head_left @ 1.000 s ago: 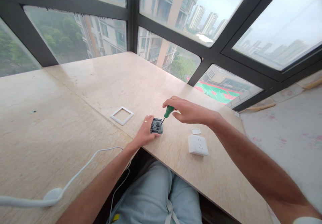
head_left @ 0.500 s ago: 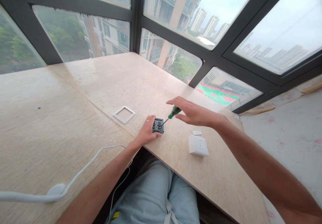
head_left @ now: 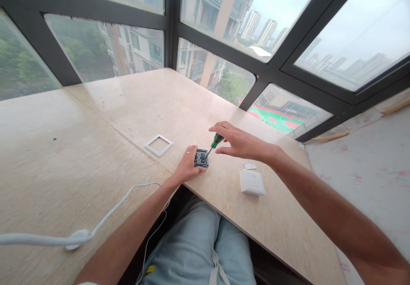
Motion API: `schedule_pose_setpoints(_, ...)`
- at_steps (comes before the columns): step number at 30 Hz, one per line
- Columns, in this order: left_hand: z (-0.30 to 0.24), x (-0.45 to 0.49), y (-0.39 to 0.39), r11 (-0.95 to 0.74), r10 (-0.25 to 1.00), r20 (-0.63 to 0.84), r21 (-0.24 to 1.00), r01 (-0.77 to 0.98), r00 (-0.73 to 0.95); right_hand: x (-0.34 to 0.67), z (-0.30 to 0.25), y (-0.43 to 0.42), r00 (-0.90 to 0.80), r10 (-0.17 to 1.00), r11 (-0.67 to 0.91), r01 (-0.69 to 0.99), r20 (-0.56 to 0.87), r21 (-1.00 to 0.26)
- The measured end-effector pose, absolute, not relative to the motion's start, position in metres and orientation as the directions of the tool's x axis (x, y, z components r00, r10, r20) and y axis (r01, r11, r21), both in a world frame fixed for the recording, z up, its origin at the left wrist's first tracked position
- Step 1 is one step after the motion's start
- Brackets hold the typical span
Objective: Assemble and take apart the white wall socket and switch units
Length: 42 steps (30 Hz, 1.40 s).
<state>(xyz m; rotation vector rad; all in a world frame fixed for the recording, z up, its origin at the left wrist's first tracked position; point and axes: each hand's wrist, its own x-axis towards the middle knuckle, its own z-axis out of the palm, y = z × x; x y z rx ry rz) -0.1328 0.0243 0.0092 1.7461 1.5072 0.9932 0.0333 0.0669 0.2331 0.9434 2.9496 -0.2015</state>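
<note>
A wall switch [head_left: 201,158] with its dark inner side facing up lies near the front edge of the tabletop. My left hand [head_left: 188,165] grips it from the left, thumb at the near side and fingers at the far side, covering part of it. My right hand [head_left: 241,141] is closed loosely around the green and black handle of a screwdriver [head_left: 216,141]. The screwdriver's thin shaft slants down to the left, its tip at the switch's dark face. Whether the tip sits in a screw is too small to tell.
A white square frame [head_left: 159,145] lies left of the switch. Right of it are a white socket box [head_left: 252,182] and a small white plate [head_left: 250,166]. A white cable [head_left: 109,214] crosses the tabletop [head_left: 80,148] at the left. Windows and a papered wall [head_left: 368,182] border it.
My right hand and the screwdriver handle have shifted slightly left, and the screwdriver stands a little steeper. My left hand keeps hold of the switch. The view has moved slightly.
</note>
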Motion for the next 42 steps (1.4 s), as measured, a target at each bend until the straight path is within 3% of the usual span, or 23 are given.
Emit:
schedule_pose_setpoints(3,0.009,-0.132,0.023,-0.165,0.986,0.156,0.833,0.527,0.063,0.025,0.229,0.063,-0.601,0.799,0.6,0.794,-0.028,0.093)
schedule_pose_setpoints(5,0.008,-0.132,0.023,-0.172,0.984,0.165,0.83,0.53,0.061,0.022,0.23,0.063,-0.485,0.874,0.477,0.857,-0.007,0.197)
schedule_pose_setpoints(7,0.007,-0.132,0.023,-0.172,0.984,0.167,0.83,0.53,0.059,0.024,0.234,0.064,-0.522,0.851,0.522,0.835,-0.048,0.172)
schedule_pose_setpoints(10,0.005,-0.132,0.024,-0.162,0.986,0.153,0.831,0.533,0.06,0.034,0.24,0.067,-0.744,0.657,0.747,0.664,-0.117,-0.027)
schedule_pose_setpoints(12,0.004,-0.132,0.024,-0.159,0.987,0.149,0.829,0.536,0.061,0.039,0.239,0.067,-0.81,0.576,0.805,0.585,-0.112,-0.096)
schedule_pose_setpoints(14,0.005,-0.131,0.024,-0.159,0.987,0.15,0.828,0.538,0.06,0.037,0.234,0.065,-0.773,0.627,0.771,0.633,-0.096,-0.07)
schedule_pose_setpoints(18,0.006,-0.131,0.023,-0.151,0.988,0.144,0.832,0.534,0.056,0.025,0.227,0.058,-0.56,0.828,0.559,0.818,-0.034,0.139)
schedule_pose_setpoints(20,0.007,-0.131,0.023,-0.147,0.989,0.14,0.834,0.532,0.054,0.023,0.23,0.059,-0.494,0.869,0.487,0.848,-0.023,0.208)
schedule_pose_setpoints(22,0.007,-0.131,0.023,-0.143,0.989,0.136,0.833,0.535,0.052,0.027,0.235,0.061,-0.554,0.83,0.557,0.814,-0.069,0.166)
schedule_pose_setpoints(26,0.008,-0.131,0.023,-0.151,0.988,0.143,0.831,0.535,0.057,0.038,0.24,0.067,-0.781,0.607,0.777,0.622,-0.149,-0.095)
schedule_pose_setpoints(28,0.009,-0.131,0.022,-0.148,0.989,0.14,0.833,0.534,0.056,0.037,0.237,0.066,-0.772,0.623,0.764,0.635,-0.121,-0.114)
schedule_pose_setpoints(32,0.01,-0.13,0.021,-0.141,0.989,0.137,0.837,0.528,0.048,0.025,0.23,0.061,-0.549,0.833,0.552,0.821,-0.066,0.146)
schedule_pose_setpoints(34,0.011,-0.13,0.021,-0.138,0.99,0.134,0.836,0.531,0.046,0.023,0.231,0.061,-0.475,0.878,0.474,0.847,-0.056,0.243)
schedule_pose_setpoints(36,0.012,-0.13,0.02,-0.132,0.99,0.133,0.835,0.535,0.037,0.026,0.233,0.064,-0.559,0.824,0.564,0.799,-0.087,0.207)
schedule_pose_setpoints(40,0.015,-0.131,0.018,-0.106,0.992,0.126,0.842,0.529,-0.002,0.035,0.235,0.07,-0.793,0.6,0.793,0.607,-0.107,-0.055)
schedule_pose_setpoints(42,0.016,-0.131,0.017,-0.082,0.994,0.107,0.845,0.528,-0.017,0.035,0.232,0.07,-0.746,0.663,0.743,0.666,-0.06,-0.061)
